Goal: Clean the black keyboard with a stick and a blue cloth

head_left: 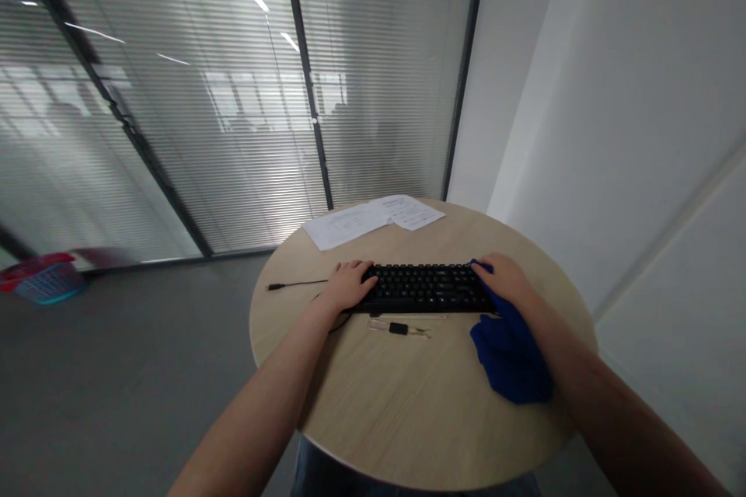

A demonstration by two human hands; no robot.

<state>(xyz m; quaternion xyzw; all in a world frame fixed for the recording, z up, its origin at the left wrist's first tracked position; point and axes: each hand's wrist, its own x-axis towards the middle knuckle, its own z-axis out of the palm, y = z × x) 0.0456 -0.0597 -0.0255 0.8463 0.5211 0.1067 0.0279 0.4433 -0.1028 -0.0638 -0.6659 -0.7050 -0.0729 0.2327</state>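
Observation:
A black keyboard lies across the middle of the round table. My left hand grips its left end, fingers toward the far corner and thumb over the keys. At the right end, my right hand is closed on a blue cloth, pressing part of it against the keyboard's far right corner. The rest of the cloth hangs down onto the tabletop under my right wrist. Just in front of the keyboard lie a small clear tool with a black middle and a thin pale stick.
Printed papers lie at the table's far edge. A cable with a black plug stretches left from the keyboard. The round wooden table stands near a white wall and blind-covered glass. A red and blue basket sits on the floor at left.

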